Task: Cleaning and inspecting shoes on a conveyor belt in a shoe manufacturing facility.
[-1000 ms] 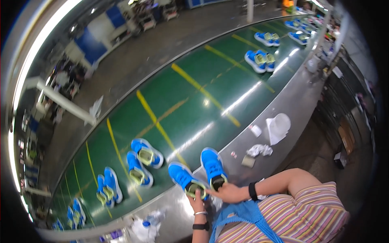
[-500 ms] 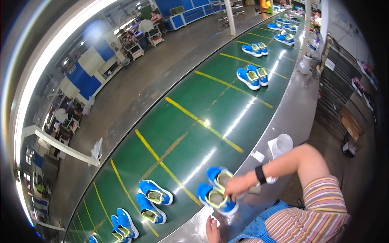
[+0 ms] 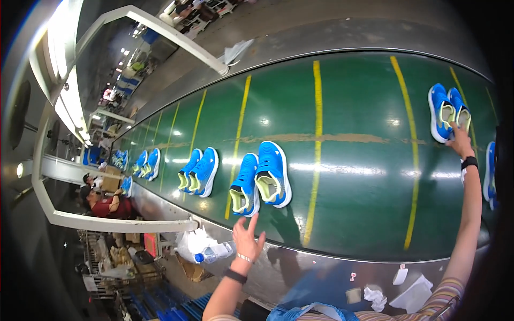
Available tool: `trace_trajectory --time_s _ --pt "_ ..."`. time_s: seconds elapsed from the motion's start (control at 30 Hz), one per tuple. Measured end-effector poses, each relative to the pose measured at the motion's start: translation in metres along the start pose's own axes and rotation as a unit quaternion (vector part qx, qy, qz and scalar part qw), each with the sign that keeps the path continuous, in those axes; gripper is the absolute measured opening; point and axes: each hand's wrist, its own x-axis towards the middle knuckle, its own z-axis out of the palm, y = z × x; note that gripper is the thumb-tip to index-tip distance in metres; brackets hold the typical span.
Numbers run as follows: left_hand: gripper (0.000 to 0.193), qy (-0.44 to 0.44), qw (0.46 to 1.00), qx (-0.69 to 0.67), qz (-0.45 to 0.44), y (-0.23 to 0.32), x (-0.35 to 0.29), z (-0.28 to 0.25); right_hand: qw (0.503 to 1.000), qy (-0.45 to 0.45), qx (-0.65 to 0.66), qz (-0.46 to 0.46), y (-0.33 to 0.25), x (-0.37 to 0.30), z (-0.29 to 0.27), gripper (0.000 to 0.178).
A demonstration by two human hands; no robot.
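At the right, my right hand [image 3: 459, 142] reaches over the green belt and grips a pair of blue sneakers [image 3: 443, 116] by their heel ends. Whether those shoes are lifted off the belt I cannot tell. My left hand [image 3: 248, 242] is open at the belt's near edge, fingers spread, with the fingertips by the heel of a blue sneaker [image 3: 245, 187]. Its mate [image 3: 272, 174] stands against it on the right, toe pointing away from me. Both have white soles and pale yellow-green linings.
More blue sneaker pairs [image 3: 199, 172] stand along the belt [image 3: 358, 187] to the left; another shoe [image 3: 490, 176] shows at the right rim. On the metal ledge lie crumpled paper [image 3: 376, 298] and a plastic bottle [image 3: 217, 251]. A white post frame [image 3: 123, 224] rises left; a co-worker [image 3: 110, 206] sits beyond.
The view has swung left. My right hand, earlier holding a pair near the front edge, now grips a pair farther out to the right. My left hand has come up to the belt edge.
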Motion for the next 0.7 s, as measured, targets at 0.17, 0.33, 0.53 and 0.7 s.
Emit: trace_trajectory --time_s 0.17,0.33,0.53,0.7 --pt "0.095 -0.06 0.992 0.093 -0.065 -0.033 0.061 0.037 0.984 0.151 -0.022 -0.094 -0.02 0.0 0.02 0.068" --pt "0.073 -0.139 0.988 -0.071 0.015 0.0 0.086 0.035 0.952 0.047 0.2 -0.228 -0.055 -0.128 -0.031 0.051" --pt "0.04 -0.096 0.981 -0.151 0.077 0.006 0.065 0.032 0.89 -0.123 0.316 -0.305 -0.18 -0.304 -0.096 0.037" --pt "0.036 -0.177 0.954 -0.142 0.195 -0.004 -0.069 -0.021 0.812 -0.273 0.491 -0.161 -0.243 -0.42 -0.065 0.053"
